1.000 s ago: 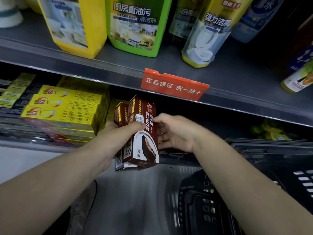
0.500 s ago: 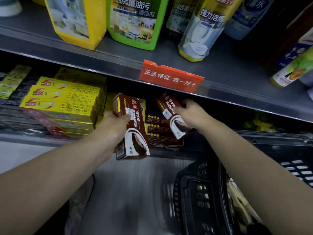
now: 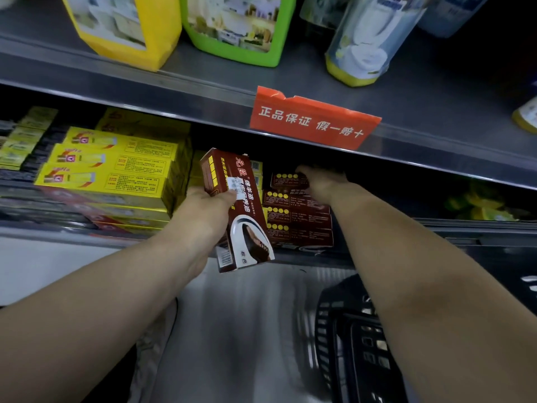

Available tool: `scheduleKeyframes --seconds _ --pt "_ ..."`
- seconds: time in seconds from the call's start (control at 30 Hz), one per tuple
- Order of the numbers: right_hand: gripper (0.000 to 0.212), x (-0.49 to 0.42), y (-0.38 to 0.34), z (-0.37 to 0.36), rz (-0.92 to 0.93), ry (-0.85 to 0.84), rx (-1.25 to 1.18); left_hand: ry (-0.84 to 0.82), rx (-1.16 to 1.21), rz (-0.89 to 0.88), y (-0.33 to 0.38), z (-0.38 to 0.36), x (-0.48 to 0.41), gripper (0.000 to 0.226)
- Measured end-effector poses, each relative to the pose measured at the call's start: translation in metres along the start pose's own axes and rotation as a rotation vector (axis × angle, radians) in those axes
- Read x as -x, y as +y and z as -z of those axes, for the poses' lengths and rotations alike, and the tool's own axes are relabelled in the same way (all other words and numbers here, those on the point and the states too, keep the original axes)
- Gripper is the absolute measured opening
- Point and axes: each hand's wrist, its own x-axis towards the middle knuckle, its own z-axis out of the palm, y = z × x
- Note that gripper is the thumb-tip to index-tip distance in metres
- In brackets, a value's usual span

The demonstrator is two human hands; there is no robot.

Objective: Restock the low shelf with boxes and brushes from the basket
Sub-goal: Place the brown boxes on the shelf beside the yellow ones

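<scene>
Brown cardboard box (image 3: 250, 216) gripped in curled left hand (image 3: 203, 213), held tilted just left of stacked brown boxes (image 3: 299, 225). Right hand (image 3: 319, 181) laid on stack's top; its closure cannot be told.

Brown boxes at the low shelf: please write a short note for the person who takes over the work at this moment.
Left hand grips one brown box, upright, before the low shelf.
Right hand is on the top box of the brown stack; grip unclear.
Done: about four brown boxes stacked.
Left: shelve the held box, then whatever the basket holds; its contents are hidden.
</scene>
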Motion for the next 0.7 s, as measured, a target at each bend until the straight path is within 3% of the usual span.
scheduleKeyframes --seconds 0.17,0.33,0.47,0.57,0.63,0.7 --pt "0.061 -0.009 -0.004 -0.013 0.020 -0.039 -0.033 -0.050 0.011 0.031 -0.003 -0.001 -0.001 0.023" --pt "0.060 -0.012 -0.008 -0.020 0.049 -0.127 -0.208 -0.038 -0.010 0.010 -0.004 -0.004 -0.004 0.019" --pt "0.068 -0.002 -0.017 -0.012 0.030 -0.181 -0.066 -0.065 -0.005 0.021 -0.005 -0.007 -0.003 0.014" --pt "0.053 0.016 -0.033 0.012 0.016 -0.159 -0.014 -0.100 -0.020 0.022 -0.006 -0.009 -0.004 0.008" --pt "0.038 0.032 -0.046 0.031 0.034 -0.115 -0.163 -0.111 -0.025 0.018 -0.005 -0.011 -0.003 0.007" --pt "0.028 0.055 -0.059 0.044 0.009 -0.101 -0.559 -0.133 -0.025 0.013 -0.005 -0.014 0.000 0.006"
